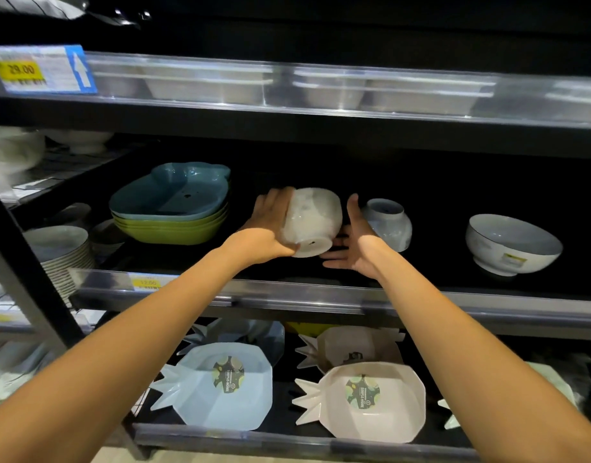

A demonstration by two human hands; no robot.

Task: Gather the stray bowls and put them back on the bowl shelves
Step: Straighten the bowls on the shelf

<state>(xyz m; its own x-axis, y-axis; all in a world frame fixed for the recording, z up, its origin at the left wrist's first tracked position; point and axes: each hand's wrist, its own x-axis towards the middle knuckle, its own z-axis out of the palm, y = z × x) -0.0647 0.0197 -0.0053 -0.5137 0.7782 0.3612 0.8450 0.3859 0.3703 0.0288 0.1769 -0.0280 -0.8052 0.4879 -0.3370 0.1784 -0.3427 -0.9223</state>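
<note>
The white bowl (312,218) hangs tipped over the middle shelf (287,292), foot towards us. I'd level it, then lower it gently, clear of the small round bowl (387,222) just beyond the right hand (354,242). The left hand (270,225) cups the bowl's left side, while the right is spread flat just below-right of its foot.

Prices and one brand name on the shelving

A yellow price tag (20,69) on the top shelf's clear front rail (320,91) reads "29.00", beside a white up-arrow on a blue label (81,69). Round stickers (228,374) in the pale-blue pineapple-shaped dish (200,406) and the cream pineapple-shaped dish (399,421) read "SIMPLE-HOME".
</note>
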